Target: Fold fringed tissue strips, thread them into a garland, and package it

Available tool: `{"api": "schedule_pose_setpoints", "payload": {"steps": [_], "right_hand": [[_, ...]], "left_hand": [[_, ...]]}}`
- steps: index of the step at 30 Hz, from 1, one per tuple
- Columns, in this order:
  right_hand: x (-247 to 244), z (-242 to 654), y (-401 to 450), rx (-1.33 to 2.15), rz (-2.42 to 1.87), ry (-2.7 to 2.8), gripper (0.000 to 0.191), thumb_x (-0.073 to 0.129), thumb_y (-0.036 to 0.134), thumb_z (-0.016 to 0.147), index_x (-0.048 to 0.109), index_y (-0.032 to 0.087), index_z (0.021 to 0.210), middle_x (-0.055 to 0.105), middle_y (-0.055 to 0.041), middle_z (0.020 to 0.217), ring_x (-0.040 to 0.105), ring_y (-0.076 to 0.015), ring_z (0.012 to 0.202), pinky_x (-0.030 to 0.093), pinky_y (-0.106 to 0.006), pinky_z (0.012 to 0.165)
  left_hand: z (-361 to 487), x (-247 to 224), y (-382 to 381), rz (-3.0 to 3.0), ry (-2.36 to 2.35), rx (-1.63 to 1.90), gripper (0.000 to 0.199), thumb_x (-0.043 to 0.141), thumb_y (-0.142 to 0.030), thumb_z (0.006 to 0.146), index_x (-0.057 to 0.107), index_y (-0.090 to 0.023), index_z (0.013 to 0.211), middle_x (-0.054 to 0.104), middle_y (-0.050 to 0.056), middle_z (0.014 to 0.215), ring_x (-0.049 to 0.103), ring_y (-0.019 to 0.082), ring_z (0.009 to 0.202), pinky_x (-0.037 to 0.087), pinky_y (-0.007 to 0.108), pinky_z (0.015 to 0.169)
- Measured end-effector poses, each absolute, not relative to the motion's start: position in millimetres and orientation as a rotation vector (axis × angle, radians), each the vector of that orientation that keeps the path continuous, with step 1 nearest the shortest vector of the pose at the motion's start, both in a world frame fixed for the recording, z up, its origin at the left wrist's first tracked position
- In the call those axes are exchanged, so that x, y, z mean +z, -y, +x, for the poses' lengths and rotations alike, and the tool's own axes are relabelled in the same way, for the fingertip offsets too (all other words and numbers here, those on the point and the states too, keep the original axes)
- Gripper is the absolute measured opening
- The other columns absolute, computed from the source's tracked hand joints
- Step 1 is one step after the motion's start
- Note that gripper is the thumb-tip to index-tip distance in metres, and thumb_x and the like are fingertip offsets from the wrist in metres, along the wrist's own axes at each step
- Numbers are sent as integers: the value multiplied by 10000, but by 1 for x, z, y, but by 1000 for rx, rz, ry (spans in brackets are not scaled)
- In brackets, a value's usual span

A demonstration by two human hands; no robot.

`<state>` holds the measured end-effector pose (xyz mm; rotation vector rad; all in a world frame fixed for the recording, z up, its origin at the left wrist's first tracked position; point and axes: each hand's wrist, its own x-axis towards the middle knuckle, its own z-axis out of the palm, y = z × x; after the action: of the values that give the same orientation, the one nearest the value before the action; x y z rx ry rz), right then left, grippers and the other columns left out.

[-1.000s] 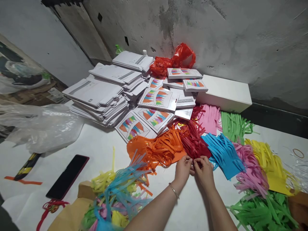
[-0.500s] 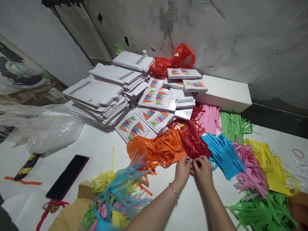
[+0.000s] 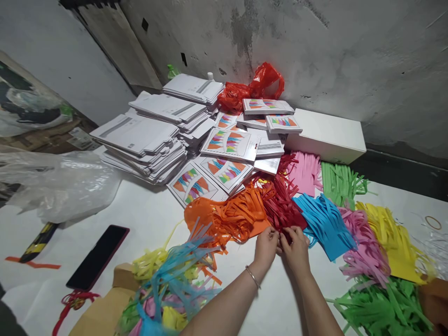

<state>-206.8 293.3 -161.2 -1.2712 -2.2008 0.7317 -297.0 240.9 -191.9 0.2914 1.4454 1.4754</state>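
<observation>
My left hand (image 3: 266, 245), with a bangle on the wrist, is closed in a pinch at the near edge of the dark red fringed paper (image 3: 285, 210). Right beside it, my right hand (image 3: 296, 243) pinches the same edge, its fingertips almost meeting the left ones. The fingers hide just how much paper lies between them. Orange fringed paper (image 3: 241, 212) spreads out to the left of the red, and blue fringed paper (image 3: 327, 228) lies close to the right hand.
Pink (image 3: 366, 247), yellow (image 3: 395, 252) and green fringed paper (image 3: 385, 305) lie to the right. Printed boxes (image 3: 227, 142), flat white cartons (image 3: 140, 135) and a white box (image 3: 329, 135) stand behind. At left are a phone (image 3: 98, 256), a cutter (image 3: 38, 242) and mixed paper strips (image 3: 175, 275).
Both hands stay pinched at the red paper's edge with barely any shift. A thin yellow strip at the left pile, upright before, now leans right toward the orange paper.
</observation>
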Motion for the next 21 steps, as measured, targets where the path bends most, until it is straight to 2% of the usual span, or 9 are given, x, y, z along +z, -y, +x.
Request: {"api": "schedule_pose_setpoints", "payload": {"steps": [4,10,16,21], "right_hand": [[-159,-207,-293,748,-1269,2183,384,483,494,903,696,181,964,598,-82,949,568,-258,895,355,-421,843],[-157,-212,-296,787,-1264,2117,420,470,510,910,728,184,847,605,-72,874,572,-233,828,377,-383,780],[-159,-212,-299,854,-1285,2013,388,497,483,894,703,182,763,595,-63,824,561,-223,795,400,-363,747],[-156,-205,-300,915,-1319,1893,326,511,454,886,652,188,759,592,-62,833,551,-217,788,433,-347,733]], "left_hand": [[-298,-192,-241,306,-1430,1486,256,638,-423,791,574,-179,838,647,2,676,647,152,528,525,233,443],[-299,-191,-241,305,-1460,1465,262,659,-413,778,604,-158,806,639,6,598,654,158,527,517,220,448],[-298,-190,-242,287,-1456,1416,311,644,-446,779,601,-149,863,622,-7,532,604,146,413,492,229,385],[-298,-186,-241,263,-1462,1395,334,640,-489,780,548,-171,825,614,-15,493,572,126,376,466,208,371]]}}
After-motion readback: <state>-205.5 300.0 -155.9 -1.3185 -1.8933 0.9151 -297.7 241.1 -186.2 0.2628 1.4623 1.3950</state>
